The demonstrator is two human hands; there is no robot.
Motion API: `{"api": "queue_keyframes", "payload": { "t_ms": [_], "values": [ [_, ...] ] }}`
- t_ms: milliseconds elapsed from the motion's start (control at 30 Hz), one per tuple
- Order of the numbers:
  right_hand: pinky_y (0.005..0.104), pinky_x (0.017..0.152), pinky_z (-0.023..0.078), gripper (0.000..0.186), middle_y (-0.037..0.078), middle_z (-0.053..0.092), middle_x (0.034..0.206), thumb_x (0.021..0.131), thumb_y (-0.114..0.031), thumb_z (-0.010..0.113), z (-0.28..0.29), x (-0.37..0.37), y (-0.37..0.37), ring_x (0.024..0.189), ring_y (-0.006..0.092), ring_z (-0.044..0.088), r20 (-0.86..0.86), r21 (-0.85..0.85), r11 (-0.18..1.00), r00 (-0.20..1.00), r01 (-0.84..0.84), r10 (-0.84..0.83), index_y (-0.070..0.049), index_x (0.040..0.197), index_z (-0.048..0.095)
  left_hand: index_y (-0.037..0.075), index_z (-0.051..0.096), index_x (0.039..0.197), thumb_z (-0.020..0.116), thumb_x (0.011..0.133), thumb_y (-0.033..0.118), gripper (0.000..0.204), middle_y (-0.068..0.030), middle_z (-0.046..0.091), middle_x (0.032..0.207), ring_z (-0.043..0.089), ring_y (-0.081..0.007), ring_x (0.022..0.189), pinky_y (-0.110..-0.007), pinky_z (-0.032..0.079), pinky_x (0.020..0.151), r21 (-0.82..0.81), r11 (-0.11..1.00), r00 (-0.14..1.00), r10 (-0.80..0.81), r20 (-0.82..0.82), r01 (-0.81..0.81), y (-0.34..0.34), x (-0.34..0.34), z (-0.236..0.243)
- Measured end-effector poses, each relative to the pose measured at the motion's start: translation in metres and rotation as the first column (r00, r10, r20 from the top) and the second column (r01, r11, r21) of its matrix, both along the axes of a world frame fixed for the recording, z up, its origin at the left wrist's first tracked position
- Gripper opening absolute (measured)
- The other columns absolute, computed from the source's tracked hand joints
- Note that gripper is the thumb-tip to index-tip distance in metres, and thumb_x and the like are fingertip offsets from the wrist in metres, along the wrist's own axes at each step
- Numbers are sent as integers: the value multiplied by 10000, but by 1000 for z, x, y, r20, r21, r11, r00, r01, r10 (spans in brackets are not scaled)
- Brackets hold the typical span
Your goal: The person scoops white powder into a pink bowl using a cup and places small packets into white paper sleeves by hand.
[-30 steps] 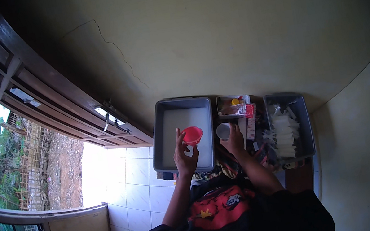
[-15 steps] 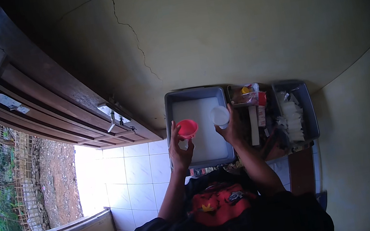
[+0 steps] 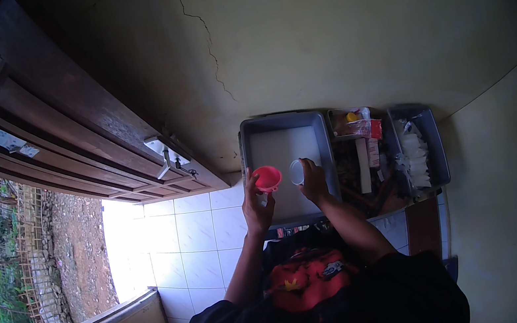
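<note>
My left hand [image 3: 258,210] is closed round a red funnel [image 3: 268,179], whose wide round mouth faces up. What lies under the funnel is mostly hidden by my fingers. In my right hand [image 3: 314,183] is a small whitish, see-through cup [image 3: 297,172], tipped toward the funnel with a narrow gap between them. I cannot make out what the cup holds. Both hands are above a grey rectangular tub [image 3: 327,141] with a layer of white stuff [image 3: 283,144] spread over its bottom.
Right of the tub stands a clear box [image 3: 340,128] with packets and a yellow item. Beyond it, a second grey tub [image 3: 442,154] holds white paper-like pieces and plastic. A wall [image 3: 345,28] rises behind; a wooden door [image 3: 79,121] stands open at left.
My right hand has brought the cup leftward, closer to the funnel, and tilted it. The left hand keeps its hold on the funnel. The whole view has shifted slightly.
</note>
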State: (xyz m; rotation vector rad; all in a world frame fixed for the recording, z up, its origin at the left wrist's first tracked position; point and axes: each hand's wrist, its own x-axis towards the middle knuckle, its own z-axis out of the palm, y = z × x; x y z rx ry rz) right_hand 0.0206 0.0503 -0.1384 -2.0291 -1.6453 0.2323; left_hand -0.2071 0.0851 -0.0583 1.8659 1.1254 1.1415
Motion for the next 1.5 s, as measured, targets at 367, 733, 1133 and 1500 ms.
{"api": "queue_keyframes", "payload": {
  "t_ms": [367, 733, 1133, 1500],
  "values": [
    [481, 1014, 467, 831, 142, 625, 1380, 696, -128, 915, 1, -9, 3, 1256, 336, 630, 78, -35, 998, 995, -53, 55, -52, 1432, 536, 116, 467, 1506, 763, 831, -68, 760, -189, 419, 1670, 753, -307, 1099, -378, 640, 865, -45, 999, 1000, -10, -15, 9, 3, -11, -13],
    [491, 1043, 413, 860, 99, 607, 1415, 722, -151, 910, -1, -13, 0, 1356, 277, 565, 104, -65, 994, 991, -84, 90, -77, 1479, 508, 99, 467, 1503, 767, 833, -71, 755, -206, 425, 1659, 723, -349, 1186, -399, 630, 933, -48, 998, 999, -38, -7, 37, 2, -6, -8],
    [438, 1131, 493, 917, 206, 625, 1416, 680, -110, 980, 81, -7, 12, 1313, 390, 623, -376, 204, 960, 921, 193, -105, -21, 1471, 525, 95, 445, 1521, 748, 838, -89, 769, -213, 396, 1674, 673, -363, 1280, -407, 624, 965, -28, 997, 997, -68, 31, 69, 12, 3, 10],
    [427, 1141, 496, 1003, 172, 608, 1495, 684, -129, 987, 208, 34, -2, 1370, 326, 601, -284, 401, 916, 951, 6, 119, -76, 1558, 497, 71, 437, 1520, 733, 800, -146, 808, -238, 368, 1678, 494, -412, 1471, -458, 579, 1077, 48, 979, 976, -203, 84, 200, 18, 35, 70]
  ]
}}
